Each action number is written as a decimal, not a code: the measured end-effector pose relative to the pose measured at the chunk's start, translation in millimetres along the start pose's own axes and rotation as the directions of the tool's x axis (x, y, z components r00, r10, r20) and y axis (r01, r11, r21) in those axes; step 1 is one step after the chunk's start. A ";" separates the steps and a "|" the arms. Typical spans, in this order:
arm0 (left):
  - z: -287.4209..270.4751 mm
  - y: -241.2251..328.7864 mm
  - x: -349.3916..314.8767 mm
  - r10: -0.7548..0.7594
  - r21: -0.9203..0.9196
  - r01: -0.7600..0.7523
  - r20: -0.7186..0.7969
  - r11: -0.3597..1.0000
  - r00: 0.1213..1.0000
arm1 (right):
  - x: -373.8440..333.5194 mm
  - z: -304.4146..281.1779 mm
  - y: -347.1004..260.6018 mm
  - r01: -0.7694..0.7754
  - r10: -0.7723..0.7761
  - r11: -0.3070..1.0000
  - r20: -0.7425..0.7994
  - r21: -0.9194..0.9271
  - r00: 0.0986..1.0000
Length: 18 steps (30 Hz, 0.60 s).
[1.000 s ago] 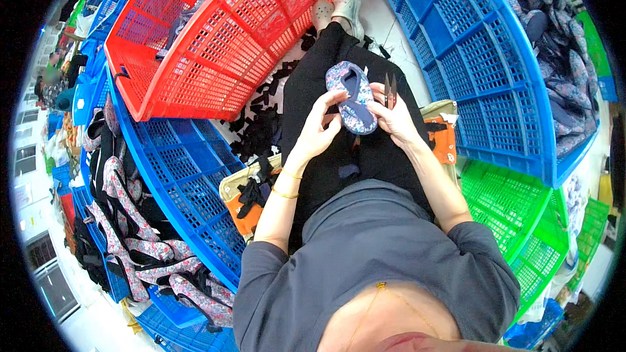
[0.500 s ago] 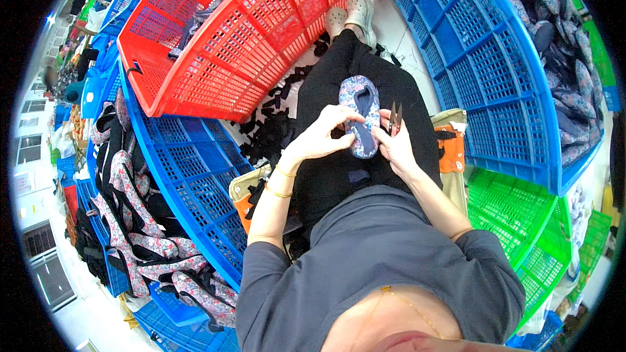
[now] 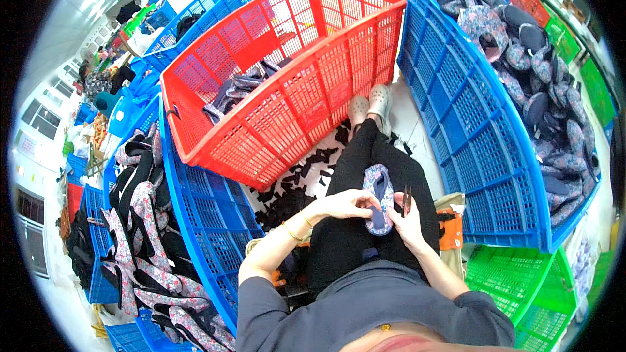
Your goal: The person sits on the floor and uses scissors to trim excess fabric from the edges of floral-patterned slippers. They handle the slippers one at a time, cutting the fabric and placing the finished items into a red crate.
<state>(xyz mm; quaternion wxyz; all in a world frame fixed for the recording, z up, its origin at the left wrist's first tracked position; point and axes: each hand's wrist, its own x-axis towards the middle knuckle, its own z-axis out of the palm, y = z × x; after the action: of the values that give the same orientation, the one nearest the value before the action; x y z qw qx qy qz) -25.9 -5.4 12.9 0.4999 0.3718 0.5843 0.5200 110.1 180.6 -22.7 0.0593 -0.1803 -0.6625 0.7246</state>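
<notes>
A floral slipper [image 3: 375,179] with a dark blue lining lies over my black-trousered lap, its toe pointing away from me. My left hand [image 3: 352,205] pinches its near left edge with thumb and fingers. On the opposite side my right hand [image 3: 408,227] grips the heel end. Dark thread snips [image 3: 407,199] stick up from the right hand's fingers, blades pointing away. The right fingers partly hide the snips' handle.
Ahead stands a red basket [image 3: 306,81] with a few dark floral pieces inside. A blue basket [image 3: 469,111] on the right is heaped with floral slippers [image 3: 554,104]. More floral pieces [image 3: 147,221] fill the left side. Black scraps [image 3: 293,189] litter the floor; a green basket [image 3: 515,280] sits at near right.
The view has tilted upward, so baskets and hands appear lower. Both hands still hold the slipper; the left fingers have shifted slightly toward its heel end.
</notes>
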 end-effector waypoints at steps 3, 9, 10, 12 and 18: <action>4.8 -5.8 -0.9 0.050 0.192 -0.024 -0.129 0.981 0.990 | 1.4 -1.4 -5.3 0.043 -0.040 0.997 0.042 -0.069 0.998; 18.9 21.3 1.9 0.555 0.739 -0.254 -0.190 0.623 0.810 | 3.8 -6.9 -16.7 0.014 -0.011 1.000 0.095 -0.024 0.995; 20.3 20.4 3.2 0.567 0.730 -0.272 -0.189 0.627 0.802 | 4.5 -8.6 -17.2 0.000 0.004 0.999 0.107 -0.035 0.994; 23.5 20.8 6.1 0.588 0.722 -0.288 -0.200 0.629 0.784 | 7.9 -12.5 -14.0 0.005 -0.001 0.999 0.122 -0.036 0.993; 29.3 33.9 9.6 0.645 0.797 -0.260 -0.201 0.545 0.737 | 16.2 -25.3 -19.5 0.005 0.025 0.986 0.182 -0.164 0.983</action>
<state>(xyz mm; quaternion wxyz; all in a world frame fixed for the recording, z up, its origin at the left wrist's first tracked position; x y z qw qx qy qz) -2.5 16.8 45.4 -0.0065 0.5407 0.7210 0.4333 100.7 211.8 -8.0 -0.0205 -0.1205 -0.7216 0.6815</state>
